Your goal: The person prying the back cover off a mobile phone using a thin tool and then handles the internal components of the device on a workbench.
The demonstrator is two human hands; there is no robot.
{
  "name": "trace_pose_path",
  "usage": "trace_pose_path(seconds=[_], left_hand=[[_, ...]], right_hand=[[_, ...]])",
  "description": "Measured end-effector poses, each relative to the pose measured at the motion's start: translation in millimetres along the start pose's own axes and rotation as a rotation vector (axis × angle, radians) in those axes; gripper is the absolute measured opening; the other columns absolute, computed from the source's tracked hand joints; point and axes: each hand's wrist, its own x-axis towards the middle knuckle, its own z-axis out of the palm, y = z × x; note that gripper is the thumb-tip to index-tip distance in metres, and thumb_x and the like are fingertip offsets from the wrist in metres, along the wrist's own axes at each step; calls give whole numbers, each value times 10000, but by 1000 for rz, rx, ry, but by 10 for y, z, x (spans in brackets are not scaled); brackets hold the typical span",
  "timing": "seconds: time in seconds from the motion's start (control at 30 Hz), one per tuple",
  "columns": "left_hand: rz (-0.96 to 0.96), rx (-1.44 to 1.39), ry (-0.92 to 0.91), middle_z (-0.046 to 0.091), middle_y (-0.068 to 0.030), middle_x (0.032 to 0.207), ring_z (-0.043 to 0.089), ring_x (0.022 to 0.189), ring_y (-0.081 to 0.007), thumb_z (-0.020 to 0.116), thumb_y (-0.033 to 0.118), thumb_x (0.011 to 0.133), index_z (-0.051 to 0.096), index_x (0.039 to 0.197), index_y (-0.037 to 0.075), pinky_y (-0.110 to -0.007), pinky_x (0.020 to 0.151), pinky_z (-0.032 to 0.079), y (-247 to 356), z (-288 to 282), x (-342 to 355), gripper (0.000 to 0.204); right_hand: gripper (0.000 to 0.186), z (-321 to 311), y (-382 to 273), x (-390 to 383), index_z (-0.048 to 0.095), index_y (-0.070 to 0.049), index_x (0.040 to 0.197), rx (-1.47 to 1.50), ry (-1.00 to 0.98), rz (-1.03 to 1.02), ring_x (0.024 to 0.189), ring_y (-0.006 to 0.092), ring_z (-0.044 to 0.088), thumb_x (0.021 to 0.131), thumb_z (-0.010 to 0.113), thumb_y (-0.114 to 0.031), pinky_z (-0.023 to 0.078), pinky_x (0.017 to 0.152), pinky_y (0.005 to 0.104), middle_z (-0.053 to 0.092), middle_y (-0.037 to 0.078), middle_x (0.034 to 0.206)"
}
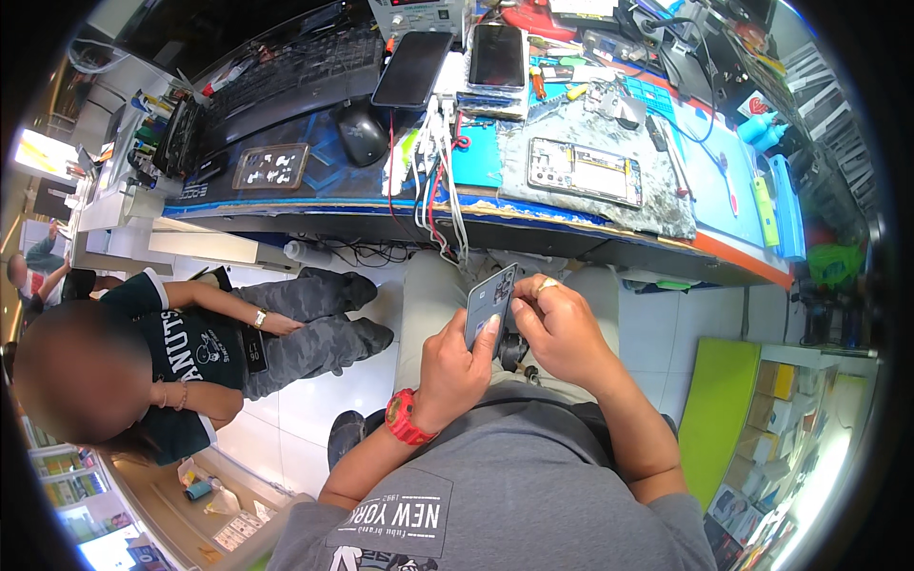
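Observation:
Above my lap, my left hand (455,373) grips a slim grey smartphone (490,303), its thumb lying flat on the face turned to the left. The phone is tilted upright, and a dark camera area shows at its upper end. My right hand (562,328) is closed beside the phone's right edge, fingers curled and pressed together, with a ring on one finger. What those fingertips pinch, if anything, is hidden. On the bench ahead, an opened phone (586,171) with its inner parts showing lies on a grey stained mat (657,211).
Two dark phones (412,71) (497,57), a black mouse (362,133), a keyboard (295,71) and a clear phone case (271,167) occupy the bench. Cables (447,181) hang over its front edge. Another person (190,343) sits at my left. A glass display case (781,428) stands at right.

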Motion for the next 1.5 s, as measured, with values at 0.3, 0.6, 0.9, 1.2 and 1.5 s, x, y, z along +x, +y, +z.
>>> trace_pose_path(seconds=[0.3,0.6,0.9,1.2,1.5], left_hand=[[43,77,-41,649,-212,718,650,574,-392,666,106,1005,603,950,-35,-442,513,483,90,-48,15,163],[195,246,-36,645,-196,689,661,584,-375,680,96,996,623,956,-34,-438,526,487,107,-16,12,147],[33,-4,-43,612,-188,652,641,548,-377,694,108,988,581,925,-40,-428,492,473,43,-63,13,197],[185,189,-86,649,-160,717,639,545,-340,711,73,955,625,960,-16,-419,494,478,62,-110,19,125],[237,301,26,691,-163,792,690,617,-329,703,26,943,645,1044,-12,-404,528,515,107,-38,-7,123]], right_hand=[[165,-39,-36,34,672,50,974,-113,-16,-13,773,421,680,972,628,-109,532,716,472,697,224,868],[141,101,77,11,651,46,953,-181,54,-6,779,431,669,955,623,-91,524,706,483,680,241,856],[148,-87,-33,28,660,44,980,8,-89,39,763,395,673,982,614,-97,525,716,453,675,218,828],[143,4,39,13,619,33,895,-75,-23,-3,745,412,662,937,631,-103,514,685,470,660,225,801],[159,165,32,-36,670,67,997,98,112,83,787,378,712,963,633,-84,551,719,439,705,229,875]])
